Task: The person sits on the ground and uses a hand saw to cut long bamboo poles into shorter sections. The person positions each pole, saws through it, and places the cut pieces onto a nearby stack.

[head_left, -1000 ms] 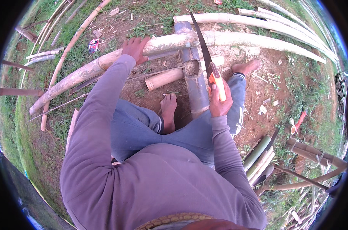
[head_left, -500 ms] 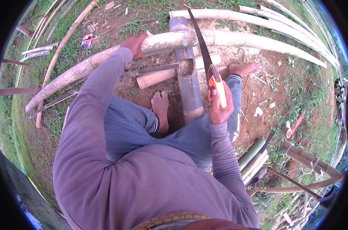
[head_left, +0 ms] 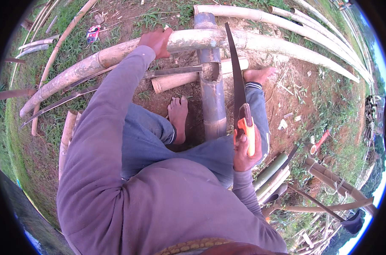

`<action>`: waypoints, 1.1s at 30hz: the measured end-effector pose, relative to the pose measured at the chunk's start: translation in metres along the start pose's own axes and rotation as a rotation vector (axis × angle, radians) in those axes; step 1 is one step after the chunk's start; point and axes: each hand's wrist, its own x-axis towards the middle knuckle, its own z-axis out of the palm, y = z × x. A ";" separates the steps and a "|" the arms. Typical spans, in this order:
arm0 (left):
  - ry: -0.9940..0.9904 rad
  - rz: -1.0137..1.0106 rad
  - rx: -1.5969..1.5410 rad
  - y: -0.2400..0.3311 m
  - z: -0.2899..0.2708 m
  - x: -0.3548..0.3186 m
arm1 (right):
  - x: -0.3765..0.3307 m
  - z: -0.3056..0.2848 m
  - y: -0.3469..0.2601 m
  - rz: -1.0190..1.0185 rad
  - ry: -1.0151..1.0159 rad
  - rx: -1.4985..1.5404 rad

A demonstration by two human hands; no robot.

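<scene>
"Pole (head_left: pixel 278 46) of pale bamboo is lying crosswise over a dark bamboo length (head_left: pixel 213 104). What is worrying you?"

"Rolling, mainly. Round is resting on round, and only one palm is doing the steadying that I'm seeing, so a sideways push could be turning the upper piece."

"And the saw (head_left: pixel 236 72)?"

"Its blade is pointing upward across the pole in our view (I'm not able to tell whether the teeth are touching). Being long and thin, it could be bending or binding if a crooked stroke were twisting it."

"Is anything bare sitting close?"

"The right foot (head_left: pixel 259 75) is resting near the blade, so a slip could be sending the edge that way."

"How are the hands doing?"

"The left grip (head_left: pixel 154 41) is clasping the pole, thumb on the near side, left of the blade; a jumping edge could be reaching it. The right grip (head_left: pixel 247 155) is holding the orange handle (head_left: pixel 251 136), fingers curling round; a slackening hold could be letting it twist."
</scene>
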 end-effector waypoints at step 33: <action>-0.052 0.016 -0.010 -0.005 -0.002 0.005 | 0.006 0.010 0.004 0.108 0.008 0.215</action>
